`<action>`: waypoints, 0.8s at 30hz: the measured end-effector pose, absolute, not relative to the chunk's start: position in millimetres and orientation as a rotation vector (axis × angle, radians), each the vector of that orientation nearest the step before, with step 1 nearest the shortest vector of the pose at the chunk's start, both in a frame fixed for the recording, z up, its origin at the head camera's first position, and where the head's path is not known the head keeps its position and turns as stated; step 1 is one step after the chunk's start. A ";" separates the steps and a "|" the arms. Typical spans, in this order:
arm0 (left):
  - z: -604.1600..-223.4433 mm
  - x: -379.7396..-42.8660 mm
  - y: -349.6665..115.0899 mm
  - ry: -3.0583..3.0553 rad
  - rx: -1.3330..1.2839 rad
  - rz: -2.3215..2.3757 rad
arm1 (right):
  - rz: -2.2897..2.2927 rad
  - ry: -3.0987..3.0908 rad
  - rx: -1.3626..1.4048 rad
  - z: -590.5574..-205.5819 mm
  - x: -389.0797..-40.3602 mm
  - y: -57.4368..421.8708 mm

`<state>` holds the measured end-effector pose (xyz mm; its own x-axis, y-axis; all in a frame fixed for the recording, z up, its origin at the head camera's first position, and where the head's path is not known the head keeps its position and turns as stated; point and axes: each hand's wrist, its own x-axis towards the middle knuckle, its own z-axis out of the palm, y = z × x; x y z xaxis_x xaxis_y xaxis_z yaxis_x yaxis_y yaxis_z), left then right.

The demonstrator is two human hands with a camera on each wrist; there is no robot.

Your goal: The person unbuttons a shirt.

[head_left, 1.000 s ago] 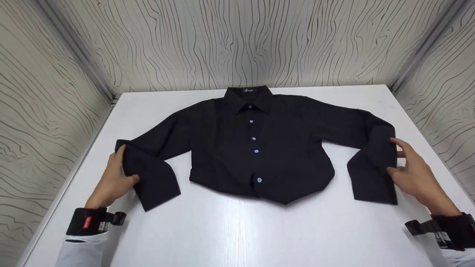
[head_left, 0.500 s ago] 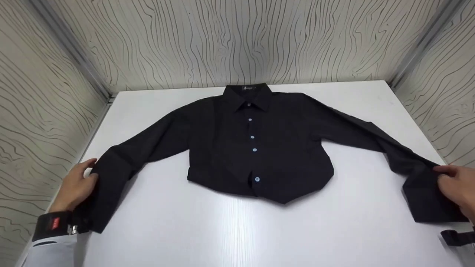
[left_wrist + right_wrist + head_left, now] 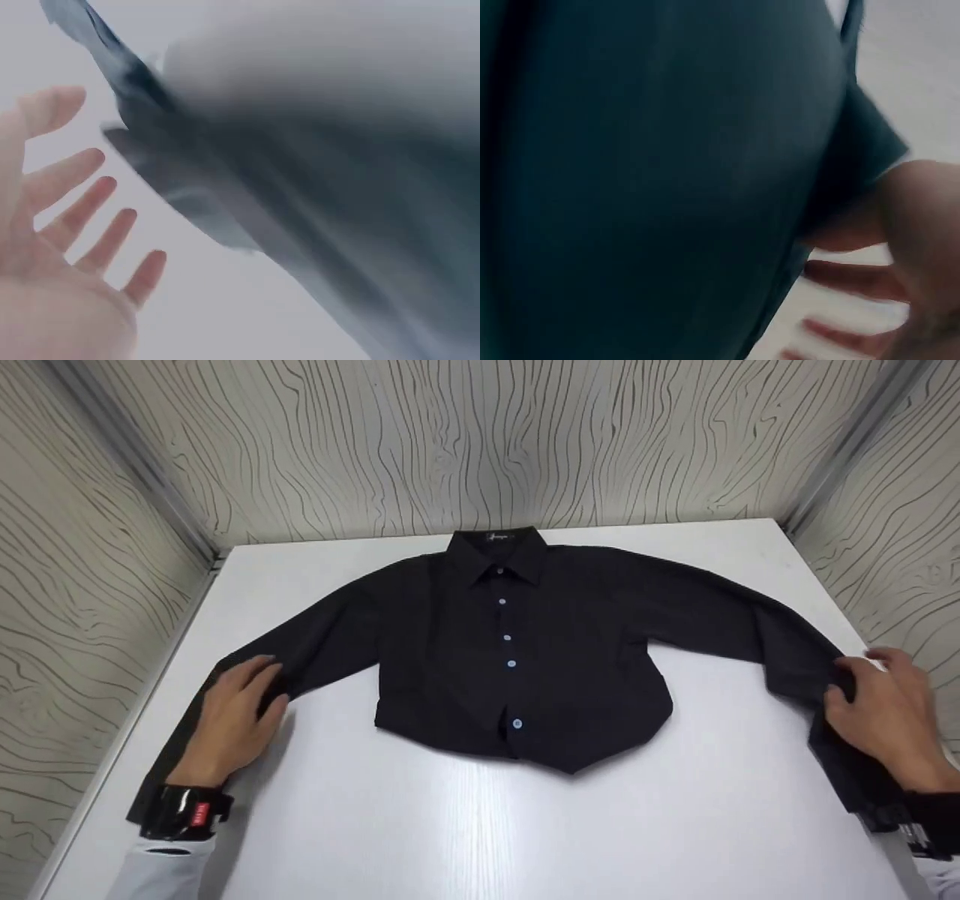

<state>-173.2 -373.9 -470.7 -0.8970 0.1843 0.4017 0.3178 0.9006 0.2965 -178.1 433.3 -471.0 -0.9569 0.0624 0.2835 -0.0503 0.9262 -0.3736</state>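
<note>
Shirt (image 3: pixel 442 660) on table (image 3: pixel 390 840) (collar (image 3: pixel 525 562) rearmost), wall (image 3: pixel 480 442) behind

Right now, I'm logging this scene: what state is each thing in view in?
Black shirt: laid front up
Collar: folded down
Lowest visible button: fastening unclear, gap beside it
Sleeves: both extended outward
Left hand: fingers spread, holding nothing
Right hand: fingers apart at a sleeve
Wristbands: worn on both wrists

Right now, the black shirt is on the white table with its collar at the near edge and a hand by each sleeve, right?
Not quite: the head view shows the collar at the far edge of the white table. The black shirt is on it, with the left hand by one sleeve and the right hand by the other.
</note>
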 end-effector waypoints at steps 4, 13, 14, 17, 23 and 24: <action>-469.9 -187.1 -340.7 -2.837 -0.463 -0.395 | 0.578 -2.694 0.341 -474.3 -195.2 400.7; -466.6 -220.8 -334.8 -3.340 -0.180 -0.468 | 0.499 -3.259 0.380 -469.6 -228.5 390.8; -466.4 -224.7 -337.1 -3.348 -0.177 -0.484 | 0.497 -3.294 0.363 -468.4 -233.5 395.3; -465.4 -235.4 -340.9 -3.372 -0.157 -0.525 | 0.497 -3.354 0.343 -466.5 -249.0 405.2; -461.9 -245.8 -323.1 -3.410 -0.149 -0.579 | 0.497 -3.383 0.338 -463.3 -268.2 392.3; -461.4 -245.0 -317.4 -3.394 -0.151 -0.595 | 0.502 -3.358 0.332 -462.4 -268.6 386.8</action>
